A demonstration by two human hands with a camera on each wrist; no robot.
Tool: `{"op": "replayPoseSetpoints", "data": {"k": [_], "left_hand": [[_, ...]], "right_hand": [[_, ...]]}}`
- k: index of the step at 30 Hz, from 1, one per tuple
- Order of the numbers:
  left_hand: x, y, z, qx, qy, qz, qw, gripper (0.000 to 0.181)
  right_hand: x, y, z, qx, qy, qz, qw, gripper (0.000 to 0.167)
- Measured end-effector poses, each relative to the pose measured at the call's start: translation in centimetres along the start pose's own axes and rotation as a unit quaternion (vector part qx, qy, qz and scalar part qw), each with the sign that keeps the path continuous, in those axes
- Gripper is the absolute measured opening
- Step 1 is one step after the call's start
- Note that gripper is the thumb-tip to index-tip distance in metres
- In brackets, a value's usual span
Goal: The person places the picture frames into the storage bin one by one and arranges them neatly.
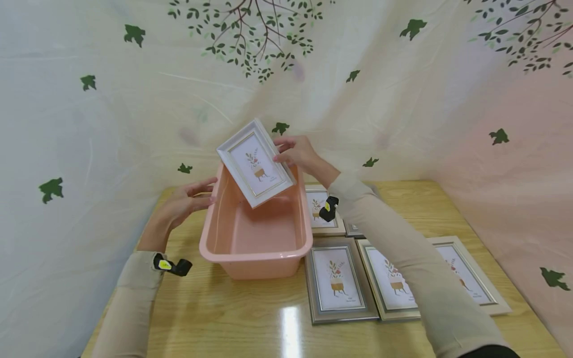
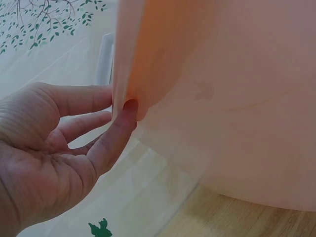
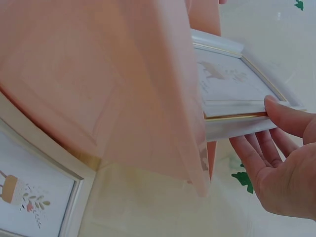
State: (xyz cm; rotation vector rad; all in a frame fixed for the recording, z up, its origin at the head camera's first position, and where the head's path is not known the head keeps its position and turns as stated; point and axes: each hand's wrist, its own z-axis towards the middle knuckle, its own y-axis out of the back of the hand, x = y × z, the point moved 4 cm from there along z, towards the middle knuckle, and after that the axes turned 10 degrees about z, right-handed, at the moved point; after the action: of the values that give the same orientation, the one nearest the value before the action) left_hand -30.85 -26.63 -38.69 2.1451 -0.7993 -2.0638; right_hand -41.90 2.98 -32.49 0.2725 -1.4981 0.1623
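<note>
The frame [image 1: 257, 169] is up in the air at the tub's 12 o'clock end, tipped, with its low part over the opening. I cannot tell if it touches the tub [image 1: 256, 257]. The right hand [image 1: 303, 153] has hold of it by the 2 o'clock edge, thumb on the front and fingers behind. The left hand [image 1: 181, 205] pinches the tub's rim at about 10 o'clock. Other frames [image 1: 340, 278] lie on the table [image 1: 233, 318] from 3 to 4 o'clock of the tub.

The frame looks stiff and not too heavy, since one hand can carry it. Its shiny white sides may be a bit slippery. The front could be glass or clear plastic; I cannot tell which, so it is safest to think it can crack. The corners could chip if they bump. The best place to hold is the thick border, near the middle of a long side, with the thumb kept off the picture.
</note>
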Motion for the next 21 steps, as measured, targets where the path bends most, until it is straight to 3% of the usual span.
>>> {"op": "replayPoseSetpoints", "data": {"k": [9, 21], "left_hand": [[0.3, 0.0, 0.1, -0.005, -0.003, -0.004, 1.0000, 0.068], [0.4, 0.0, 0.2, -0.005, -0.002, -0.011, 0.9999, 0.067]], "right_hand": [[0.2, 0.1, 0.3, 0.063, 0.025, -0.069, 0.9954, 0.041], [-0.9, 0.3, 0.6, 0.063, 0.013, -0.061, 0.9961, 0.044]]}}
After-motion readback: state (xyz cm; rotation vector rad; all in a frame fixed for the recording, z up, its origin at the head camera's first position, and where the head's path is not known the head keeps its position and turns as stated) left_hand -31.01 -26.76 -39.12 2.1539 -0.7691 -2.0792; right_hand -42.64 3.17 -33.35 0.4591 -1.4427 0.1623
